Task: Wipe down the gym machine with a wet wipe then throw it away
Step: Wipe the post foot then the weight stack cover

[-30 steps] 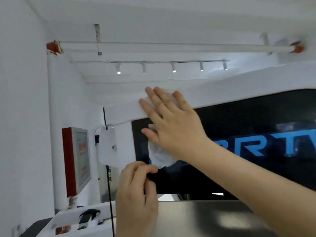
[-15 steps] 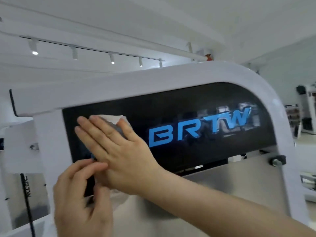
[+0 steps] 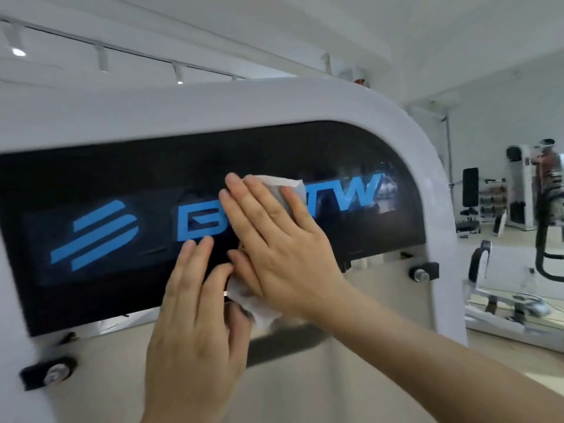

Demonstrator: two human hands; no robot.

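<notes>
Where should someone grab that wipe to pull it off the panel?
By the crumpled lower flap of the wipe, pinched from underneath. It sticks out below the right hand and looks bunched up off the panel. The rest lies pressed flat under the palm and fingers, so is probably harder to pinch.
</notes>
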